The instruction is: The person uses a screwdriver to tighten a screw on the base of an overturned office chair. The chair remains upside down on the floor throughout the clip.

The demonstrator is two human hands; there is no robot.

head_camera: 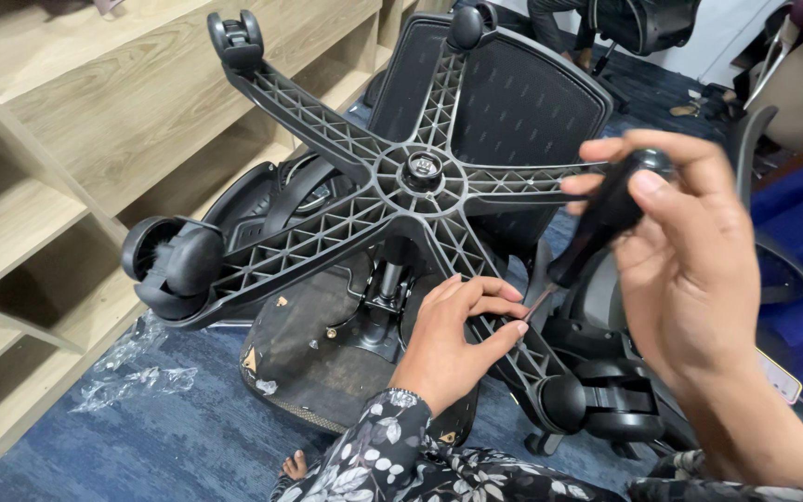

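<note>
An office chair lies on its side, its black five-arm star base (364,200) facing me. Black caster wheels sit at the arm tips: one at the left (174,265), one at the top (235,35), one at the lower right (597,402). My left hand (453,339) rests on the lower right arm of the base, fingers curled over its ribbed edge. My right hand (690,270) grips a screwdriver (597,223) by its black handle, the shaft pointing down toward my left fingertips. The seat underside (318,349) and gas cylinder (388,284) show behind the base.
Light wooden shelving (58,158) stands at the left. Crumpled clear plastic wrap (137,372) lies on the blue carpet (169,446). The chair's mesh back (522,102) is behind the base. Another chair and a person's legs (559,23) are at the top.
</note>
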